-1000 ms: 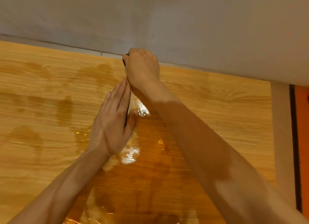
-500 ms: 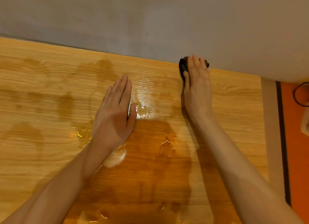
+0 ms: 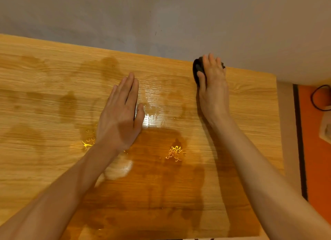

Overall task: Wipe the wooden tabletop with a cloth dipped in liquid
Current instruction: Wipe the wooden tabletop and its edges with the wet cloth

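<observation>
The wooden tabletop fills the view, streaked with wet patches and small puddles near its middle. My right hand presses a dark cloth flat against the table's far edge, close to the wall; most of the cloth is hidden under the fingers. My left hand lies flat, palm down, fingers together, on the wet middle of the table and holds nothing.
A grey wall runs right behind the table's far edge. The table ends at the right, where an orange floor shows with a black cable loop and a pale object at the frame edge.
My right hand has swept the cloth to the right along the far edge, from beside my left hand to well right of it. My left hand has stayed flat in place.
</observation>
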